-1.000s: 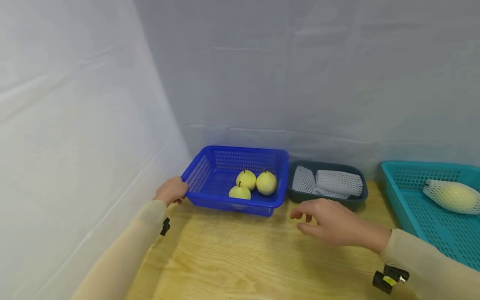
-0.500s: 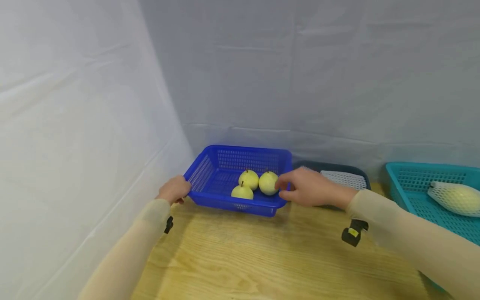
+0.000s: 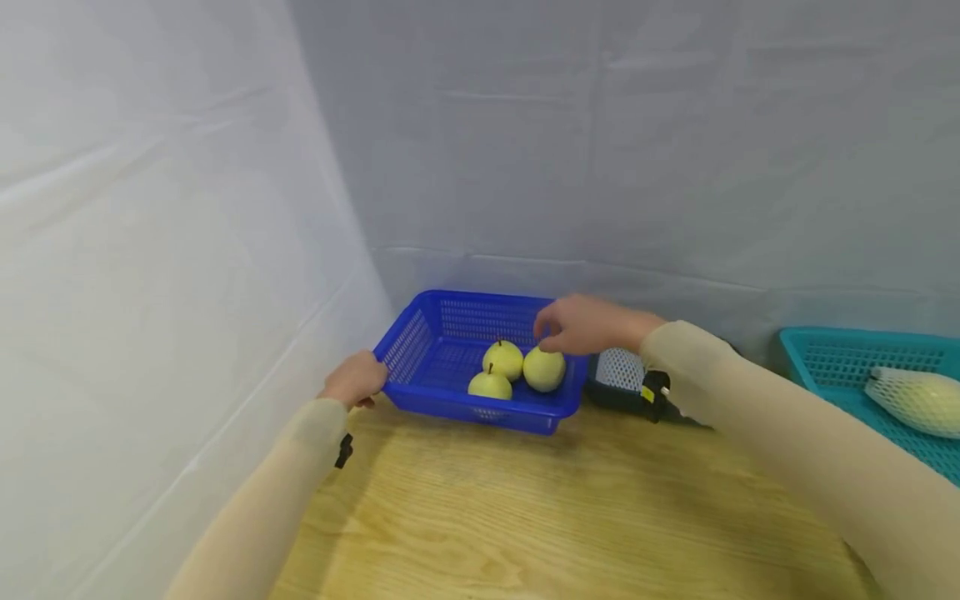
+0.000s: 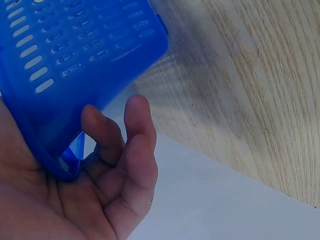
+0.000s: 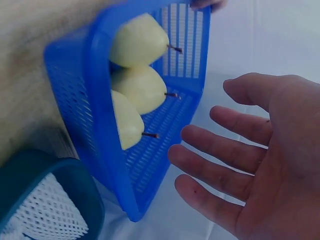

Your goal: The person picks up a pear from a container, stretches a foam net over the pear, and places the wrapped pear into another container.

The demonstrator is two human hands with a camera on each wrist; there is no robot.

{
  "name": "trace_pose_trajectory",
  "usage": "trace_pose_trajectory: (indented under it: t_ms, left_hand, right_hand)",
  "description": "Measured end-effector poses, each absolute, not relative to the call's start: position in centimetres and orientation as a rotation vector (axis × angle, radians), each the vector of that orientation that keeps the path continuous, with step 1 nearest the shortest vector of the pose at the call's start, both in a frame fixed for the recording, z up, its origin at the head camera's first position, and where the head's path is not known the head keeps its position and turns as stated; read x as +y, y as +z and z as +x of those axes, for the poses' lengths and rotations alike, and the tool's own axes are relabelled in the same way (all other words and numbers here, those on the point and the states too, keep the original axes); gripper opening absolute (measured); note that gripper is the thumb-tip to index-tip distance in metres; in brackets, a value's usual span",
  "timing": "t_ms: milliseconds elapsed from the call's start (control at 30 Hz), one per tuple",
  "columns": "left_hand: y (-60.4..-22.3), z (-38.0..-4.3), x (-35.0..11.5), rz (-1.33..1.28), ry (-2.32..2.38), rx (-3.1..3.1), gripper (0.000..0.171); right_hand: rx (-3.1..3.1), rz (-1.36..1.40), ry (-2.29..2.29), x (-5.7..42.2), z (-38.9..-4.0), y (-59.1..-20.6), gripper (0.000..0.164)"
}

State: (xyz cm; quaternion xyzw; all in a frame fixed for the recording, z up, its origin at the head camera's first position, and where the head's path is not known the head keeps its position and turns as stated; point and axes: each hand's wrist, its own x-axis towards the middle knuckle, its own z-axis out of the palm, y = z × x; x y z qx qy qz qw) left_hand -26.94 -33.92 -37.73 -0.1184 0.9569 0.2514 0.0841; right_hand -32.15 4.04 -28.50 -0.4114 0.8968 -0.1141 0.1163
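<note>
A blue plastic basket (image 3: pixel 450 406) stands on the wooden table with three yellow-green pears inside: one at the right (image 3: pixel 545 372), one behind (image 3: pixel 504 360), one in front (image 3: pixel 490 387). My left hand (image 3: pixel 356 380) grips the basket's left corner. In the left wrist view, the rim lies in that hand (image 4: pixel 95 185) with fingers curled under it. My right hand (image 3: pixel 588 324) is over the basket's right side, by the right pear. The right wrist view shows this hand (image 5: pixel 255 155) with spread, slightly bent fingers, apart from the pears and holding nothing.
To the right of the blue basket is a small dark green basket (image 5: pixel 82 172) with white foam net sleeves (image 5: pixel 52 210), partly hidden by my right arm. Further right stands a teal basket (image 3: pixel 847 335) with a net-wrapped pear (image 3: pixel 918 402). White sheeting (image 3: pixel 487 167) rises behind and at the left.
My right hand has moved left and away from me, from above the table before the dark green basket to over the blue basket's right side. My left hand keeps its grip.
</note>
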Motion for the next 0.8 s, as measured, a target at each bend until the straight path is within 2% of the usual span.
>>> trace_pose_trajectory:
  t_ms: [500,800]
  left_hand:
    - [-38.2,-26.6,-32.9,-0.361,0.759,2.862,0.019]
    - [-37.4,-26.7,-32.8,-0.379,0.718,2.883,0.019]
  right_hand:
    - [2.628,-1.046,-0.178,1.6,-36.0,-29.1,0.043]
    - [2.581,-0.947,-0.082,0.7,-38.3,-30.4,0.054]
